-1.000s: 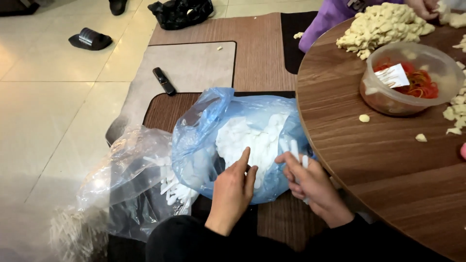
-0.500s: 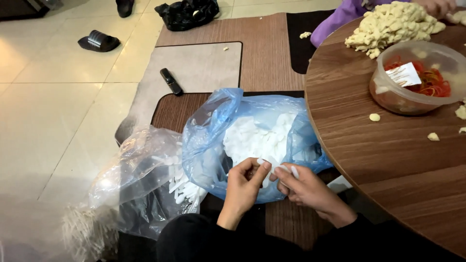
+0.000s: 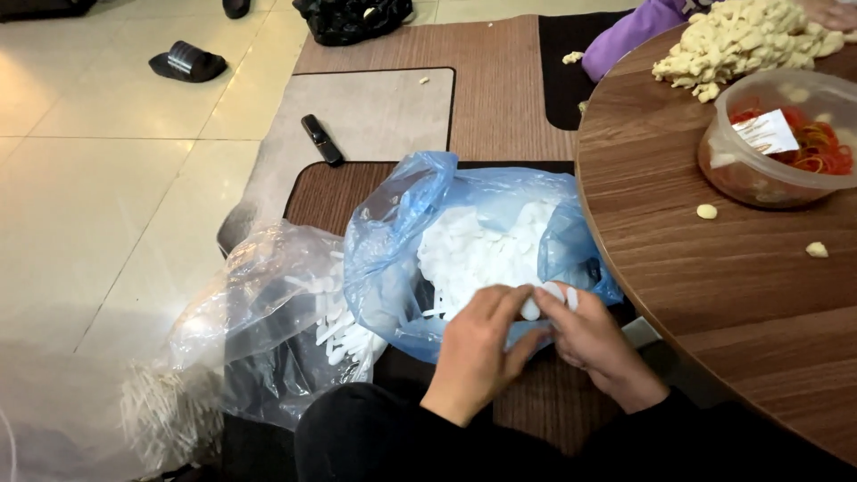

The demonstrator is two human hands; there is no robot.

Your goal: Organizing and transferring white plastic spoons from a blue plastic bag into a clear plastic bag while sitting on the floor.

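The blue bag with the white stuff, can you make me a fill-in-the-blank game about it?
1. Both hands, the left hand and the right hand, pinch small white pieces at the mouth of the ____ bag.
2. The clear bag lies to that bag's ____.
3. The round table is made of ____.
4. The clear tub on it holds ____ rubber bands.

Missing words: blue; left; wood; red
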